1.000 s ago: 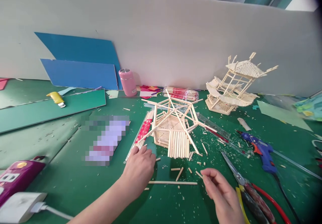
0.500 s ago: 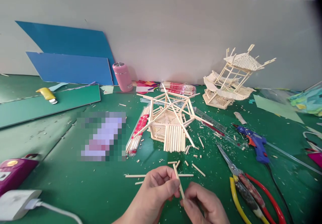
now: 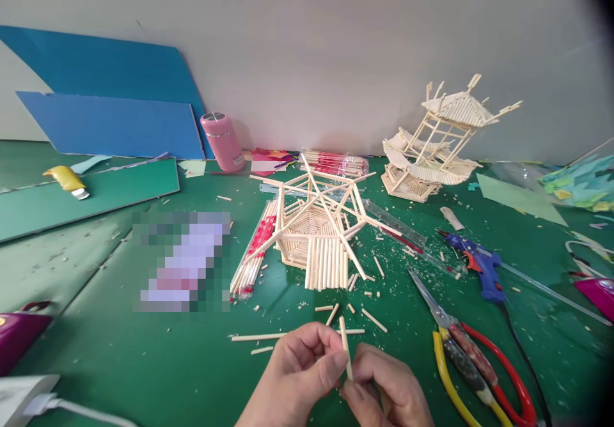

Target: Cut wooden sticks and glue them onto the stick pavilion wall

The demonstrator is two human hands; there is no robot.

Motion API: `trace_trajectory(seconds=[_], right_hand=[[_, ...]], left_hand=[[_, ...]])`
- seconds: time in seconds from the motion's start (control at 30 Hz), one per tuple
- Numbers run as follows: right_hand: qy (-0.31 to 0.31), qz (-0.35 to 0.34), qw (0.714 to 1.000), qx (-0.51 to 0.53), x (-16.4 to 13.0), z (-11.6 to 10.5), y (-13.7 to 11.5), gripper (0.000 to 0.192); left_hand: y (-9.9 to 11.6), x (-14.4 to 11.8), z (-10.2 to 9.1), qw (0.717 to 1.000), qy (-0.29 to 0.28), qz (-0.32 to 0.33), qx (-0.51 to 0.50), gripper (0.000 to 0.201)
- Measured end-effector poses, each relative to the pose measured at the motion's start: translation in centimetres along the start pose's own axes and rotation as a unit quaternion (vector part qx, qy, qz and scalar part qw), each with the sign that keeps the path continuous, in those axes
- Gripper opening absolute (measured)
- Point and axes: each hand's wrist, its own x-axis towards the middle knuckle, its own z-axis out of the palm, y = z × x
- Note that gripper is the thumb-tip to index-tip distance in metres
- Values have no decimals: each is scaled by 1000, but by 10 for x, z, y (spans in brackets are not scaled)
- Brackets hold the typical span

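Observation:
Between the fingers of my left hand (image 3: 307, 366) is a short wooden stick (image 3: 345, 344), tilted nearly upright. My right hand (image 3: 384, 385) pinches the lower end of that same stick. Behind my hands stands a pavilion frame of wooden sticks (image 3: 314, 229), with a panel of sticks laid side by side (image 3: 327, 264) on its near side. A longer stick (image 3: 256, 337) lies on the table, partly hidden behind my left hand. Several cut stick pieces (image 3: 374, 320) are scattered just beyond my fingers.
To the right lie scissors (image 3: 451, 331) with red and yellow handles and a blue glue gun (image 3: 480, 264). A finished-looking stick pavilion (image 3: 441, 146) stands at the back right. A pink bottle (image 3: 222, 142), packed sticks (image 3: 256, 245) and a yellow cutter (image 3: 67, 179) are farther left.
The whole view has shifted slightly, so the table items sit farther left. Both hands still hold the stick, which now stands a little more upright.

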Motion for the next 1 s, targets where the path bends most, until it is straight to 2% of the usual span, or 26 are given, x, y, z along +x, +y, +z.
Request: trace_trajectory(seconds=[0.3, 0.63, 0.8, 1.0], right_hand=[[-14, 8, 999, -33, 31, -13, -28, 29], [-33, 103, 994, 17, 44, -18, -20, 34], [-37, 114, 992, 35, 47, -16, -23, 33], [-34, 102, 994, -4, 46, -13, -24, 34]], left_hand=[[20, 6, 9, 1000, 12, 27, -5, 24], [15, 25, 12, 998, 6, 33, -56, 27], [16, 26, 15, 996, 14, 25, -79, 25], [23, 23, 21, 992, 31, 17, -118, 21]])
